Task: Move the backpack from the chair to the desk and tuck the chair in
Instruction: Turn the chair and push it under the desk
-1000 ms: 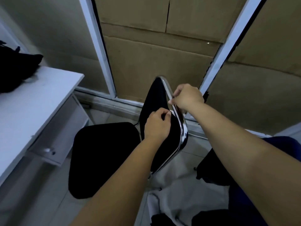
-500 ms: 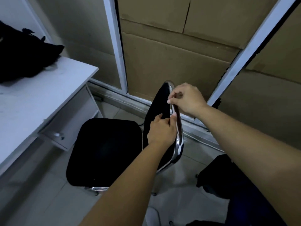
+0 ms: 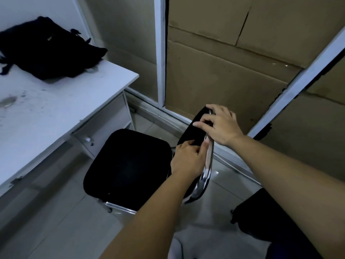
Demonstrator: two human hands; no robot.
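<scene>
The black backpack (image 3: 50, 51) lies on the far end of the white desk (image 3: 56, 109), at upper left. A black chair (image 3: 127, 167) with a chrome-framed backrest stands on the floor to the right of the desk, its seat bare and facing the desk's drawer side. My left hand (image 3: 186, 159) grips the lower part of the backrest, thumb on the chrome rim. My right hand (image 3: 218, 124) holds the top of the backrest.
A small drawer unit (image 3: 104, 128) hangs under the desk's right end, close to the seat's front edge. Cardboard sheets (image 3: 233, 75) behind white frames line the wall. Dark bags or clothes (image 3: 265, 219) and pale fabric lie on the floor at lower right.
The chair has moved left, closer to the desk, with both hands still on its backrest. The view has swung left, bringing more of the desk and the backpack into sight.
</scene>
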